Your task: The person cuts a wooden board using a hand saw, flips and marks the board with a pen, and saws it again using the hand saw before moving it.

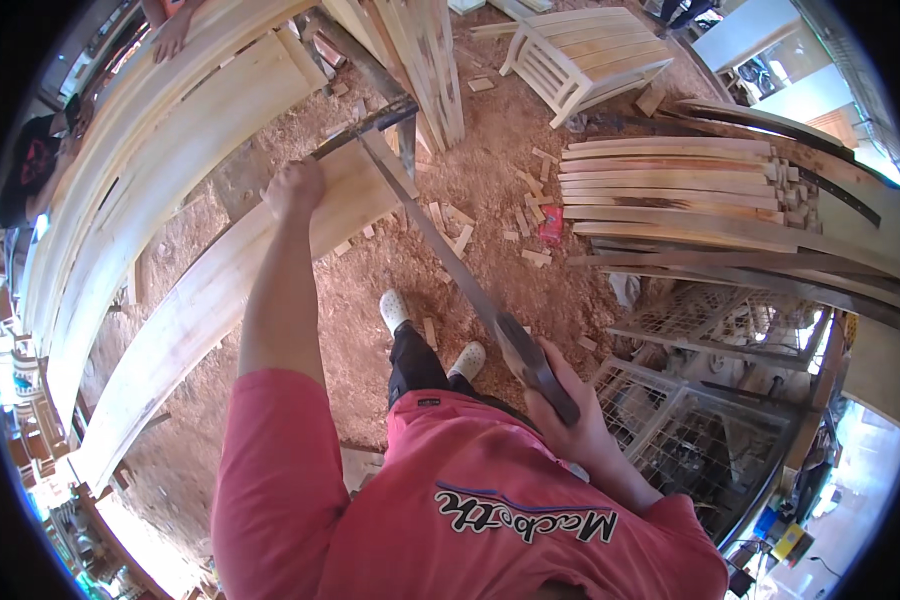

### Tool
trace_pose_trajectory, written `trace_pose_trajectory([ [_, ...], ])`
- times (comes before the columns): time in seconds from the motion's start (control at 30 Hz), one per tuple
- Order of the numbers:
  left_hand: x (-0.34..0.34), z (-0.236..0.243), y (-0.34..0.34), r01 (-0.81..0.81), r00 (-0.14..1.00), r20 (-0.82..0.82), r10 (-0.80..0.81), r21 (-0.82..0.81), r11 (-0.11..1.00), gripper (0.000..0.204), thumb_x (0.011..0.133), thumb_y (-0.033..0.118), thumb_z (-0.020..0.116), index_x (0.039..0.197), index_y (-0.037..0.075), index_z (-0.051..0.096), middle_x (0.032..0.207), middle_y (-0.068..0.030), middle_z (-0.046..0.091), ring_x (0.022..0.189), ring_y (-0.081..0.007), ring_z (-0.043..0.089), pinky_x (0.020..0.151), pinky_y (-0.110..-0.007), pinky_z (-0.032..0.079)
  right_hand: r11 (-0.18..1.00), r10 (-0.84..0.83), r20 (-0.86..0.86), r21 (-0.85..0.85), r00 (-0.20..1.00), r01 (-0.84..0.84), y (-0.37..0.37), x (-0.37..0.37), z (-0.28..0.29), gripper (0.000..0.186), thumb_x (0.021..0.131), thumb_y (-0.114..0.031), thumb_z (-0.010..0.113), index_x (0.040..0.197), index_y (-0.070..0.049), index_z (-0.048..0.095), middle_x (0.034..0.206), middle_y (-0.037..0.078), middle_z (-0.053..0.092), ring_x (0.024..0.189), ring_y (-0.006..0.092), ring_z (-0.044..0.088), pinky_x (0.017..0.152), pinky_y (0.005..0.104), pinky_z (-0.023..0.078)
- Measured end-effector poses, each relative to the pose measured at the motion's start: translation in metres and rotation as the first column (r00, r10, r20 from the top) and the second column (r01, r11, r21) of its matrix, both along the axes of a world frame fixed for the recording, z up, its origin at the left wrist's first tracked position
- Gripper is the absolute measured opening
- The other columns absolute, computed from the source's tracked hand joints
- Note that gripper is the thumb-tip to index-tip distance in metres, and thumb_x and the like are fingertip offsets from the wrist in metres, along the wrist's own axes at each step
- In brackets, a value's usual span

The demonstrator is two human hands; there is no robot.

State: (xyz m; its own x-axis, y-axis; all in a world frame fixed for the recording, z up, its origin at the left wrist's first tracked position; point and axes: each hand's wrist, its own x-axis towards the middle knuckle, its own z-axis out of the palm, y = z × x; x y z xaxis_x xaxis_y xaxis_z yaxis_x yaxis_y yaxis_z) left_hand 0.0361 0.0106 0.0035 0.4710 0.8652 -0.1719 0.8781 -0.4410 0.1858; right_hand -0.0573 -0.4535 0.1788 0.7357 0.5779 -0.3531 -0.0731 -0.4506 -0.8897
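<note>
A long, pale wooden board (205,285) slants from the lower left up to a dark metal-edged support (365,125). My left hand (295,188) is closed on the board's far edge near its upper end, fingertips hidden. In my right hand (567,408) is the dark wooden handle of a handsaw (460,272), held in front of my body. Its long narrow blade points up and left, the tip lying at the end of the board. Whether the teeth are in the wood I cannot tell.
More long boards (160,215) lie to the left, where another person's hand (173,35) rests. On the right are stacked planks (670,180) and wire-mesh frames (660,420). A slatted wooden piece of furniture (585,60) stands beyond. Offcuts (460,240) and shavings cover the floor.
</note>
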Motion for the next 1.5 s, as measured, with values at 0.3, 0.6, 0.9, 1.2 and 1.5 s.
trace_pose_trajectory([
  [0.3,-0.006,0.007,-0.009,0.031,0.999,-0.021,-0.031,-0.017,0.999,0.052,0.098,0.038,0.034,0.122,0.009,0.070,0.132,-0.0119,0.066,0.125,-0.0297,0.061,0.111,-0.053,0.034,0.968,-0.052,-0.056,0.243,0.997,0.064,0.114,0.072,-0.091,0.055,0.097,-0.013,0.061,0.148,-0.002,0.043,0.101,0.009,0.064,0.075,0.0154,0.062,0.069,0.0309,0.052],
  [0.6,-0.006,0.011,-0.011,0.013,1.000,-0.009,-0.013,-0.019,1.000,0.055,0.098,0.038,0.030,0.121,0.008,0.070,0.129,-0.0171,0.066,0.123,-0.0324,0.061,0.113,-0.053,0.032,0.995,-0.016,0.141,0.100,0.990,0.002,0.073,0.028,-0.051,0.059,0.097,-0.009,0.057,0.151,0.001,0.035,0.106,0.017,0.067,0.095,0.0118,0.063,0.082,0.0284,0.051],
  [0.9,-0.002,0.005,-0.008,-0.044,0.998,0.037,0.048,-0.092,0.995,0.056,0.098,0.037,0.029,0.120,0.005,0.071,0.125,-0.0179,0.068,0.118,-0.0333,0.064,0.112,-0.050,0.035,0.991,-0.022,0.103,0.132,0.994,0.008,0.045,0.026,-0.067,0.057,0.096,-0.010,0.059,0.148,0.003,0.039,0.116,0.017,0.065,0.103,0.0179,0.063,0.089,0.0311,0.050],
  [1.2,-0.006,0.013,-0.014,-0.004,1.000,0.014,0.004,-0.019,1.000,0.055,0.097,0.037,0.031,0.116,0.006,0.073,0.122,-0.0179,0.069,0.117,-0.0326,0.065,0.111,-0.048,0.035,0.997,-0.019,-0.004,0.069,1.000,0.020,0.022,-0.001,-0.034,0.055,0.096,-0.005,0.052,0.149,0.000,0.039,0.119,0.016,0.064,0.106,0.0173,0.062,0.092,0.0300,0.048],
  [1.5,-0.006,0.008,-0.010,-0.020,0.999,0.044,0.023,-0.056,0.998,0.058,0.097,0.040,0.031,0.116,0.005,0.073,0.122,-0.0175,0.070,0.118,-0.0307,0.064,0.112,-0.046,0.033,0.967,0.004,0.151,0.251,0.989,-0.042,0.110,0.067,-0.095,0.053,0.096,-0.009,0.056,0.147,0.000,0.042,0.107,0.014,0.066,0.086,0.0149,0.060,0.077,0.0319,0.050],
])
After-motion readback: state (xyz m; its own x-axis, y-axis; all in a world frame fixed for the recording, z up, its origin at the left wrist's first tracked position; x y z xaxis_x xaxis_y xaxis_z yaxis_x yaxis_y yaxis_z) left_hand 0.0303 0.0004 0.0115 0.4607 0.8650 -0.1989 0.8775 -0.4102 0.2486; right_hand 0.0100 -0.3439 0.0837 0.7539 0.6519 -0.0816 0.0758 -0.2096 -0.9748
